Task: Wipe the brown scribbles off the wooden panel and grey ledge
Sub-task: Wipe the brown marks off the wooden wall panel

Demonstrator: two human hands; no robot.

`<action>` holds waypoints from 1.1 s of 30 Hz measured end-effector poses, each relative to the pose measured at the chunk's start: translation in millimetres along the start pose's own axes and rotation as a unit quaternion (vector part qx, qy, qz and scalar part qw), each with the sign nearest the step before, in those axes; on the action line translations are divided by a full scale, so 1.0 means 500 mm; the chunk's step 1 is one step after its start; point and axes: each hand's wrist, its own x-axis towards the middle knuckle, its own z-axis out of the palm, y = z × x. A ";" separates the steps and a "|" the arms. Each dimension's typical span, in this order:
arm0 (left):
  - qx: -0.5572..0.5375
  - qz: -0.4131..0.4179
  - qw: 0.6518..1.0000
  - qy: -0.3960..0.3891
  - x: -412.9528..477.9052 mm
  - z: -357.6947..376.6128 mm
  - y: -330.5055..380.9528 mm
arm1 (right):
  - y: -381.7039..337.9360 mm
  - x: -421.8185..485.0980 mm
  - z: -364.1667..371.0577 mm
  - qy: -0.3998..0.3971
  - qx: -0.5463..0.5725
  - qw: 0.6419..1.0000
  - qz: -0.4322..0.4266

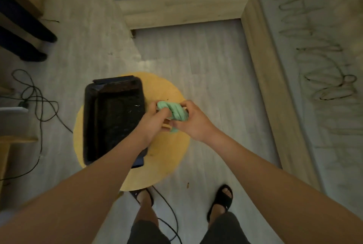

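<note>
Left hand [155, 121] and right hand [193, 125] both grip a twisted green cloth [174, 111] above the counter [167, 155] near its right edge, black tray [89, 122] just left, open floor [206, 57] toward the scribbled ledge [314, 67]

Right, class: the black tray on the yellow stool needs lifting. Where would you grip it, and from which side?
The black tray is long, with flat lips at its two short ends, and glints inside suggest liquid. Probably grip those lips, one hand each, coming from above, to keep it level.
</note>
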 end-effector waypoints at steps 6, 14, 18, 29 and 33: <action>-0.064 -0.024 0.997 -0.032 -0.051 0.385 0.124 | 0.092 -0.157 -0.329 0.101 0.071 0.992 0.010; -0.158 -0.040 0.980 -0.111 -0.036 0.625 0.255 | 0.175 -0.244 -0.588 0.164 0.135 0.977 0.026; -0.159 -0.021 0.977 -0.140 -0.001 0.679 0.319 | 0.185 -0.219 -0.662 0.198 0.157 0.967 0.040; -0.174 -0.065 0.976 -0.117 0.299 0.652 0.527 | 0.107 0.101 -0.846 0.249 0.236 0.932 0.121; -0.138 -0.068 0.979 -0.130 0.452 0.603 0.642 | 0.026 0.283 -0.909 0.233 0.340 0.896 0.162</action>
